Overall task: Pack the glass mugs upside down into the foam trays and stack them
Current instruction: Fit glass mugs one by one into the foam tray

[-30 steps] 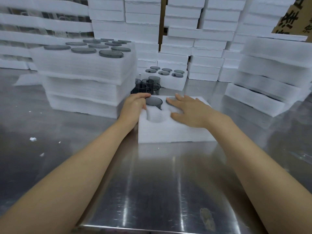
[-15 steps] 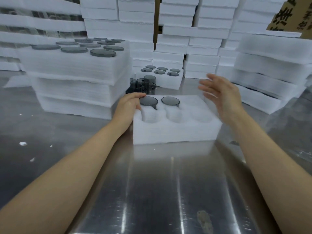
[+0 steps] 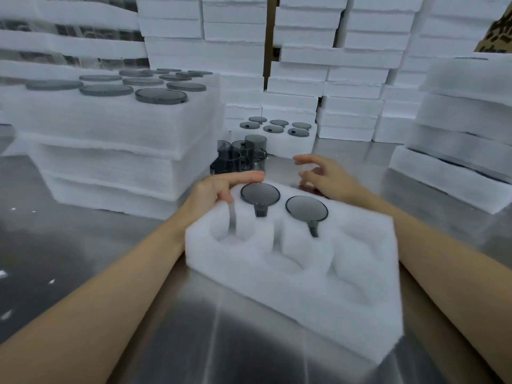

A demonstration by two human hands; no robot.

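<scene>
A brushed steel counter (image 3: pixel 83 273) fills the lower frame, walled in at the back by tall stacks of white foam blocks (image 3: pixel 346 79), with the corner of a cardboard box (image 3: pixel 496 37) at the upper right. At centre, turned at an angle to the counter's edge, sits the foam tray (image 3: pixel 291 286). Two smoky glass mugs stand upside down in the pockets of its far row: the left mug (image 3: pixel 260 194) and the right mug (image 3: pixel 306 208), flat bases up and handles pointing toward the camera. The left hand (image 3: pixel 213 192) holds the tray's far left corner, thumb pressed on the top, index finger laid straight along the far edge, the other fingers hidden behind the foam. The right hand (image 3: pixel 324 178) hovers just behind the tray's far edge, its fingers apart and loosely bent around nothing; it is blurred. Just beyond the left hand a cluster of loose mugs (image 3: pixel 241 153) stands on the counter. Behind them is a small filled tray (image 3: pixel 277 139) showing round mug bases. At the upper left rises a stack of filled trays (image 3: pixel 110 128), dark bases showing on its top layer. Another foam stack (image 3: pixel 465 120) stands at the right edge.
</scene>
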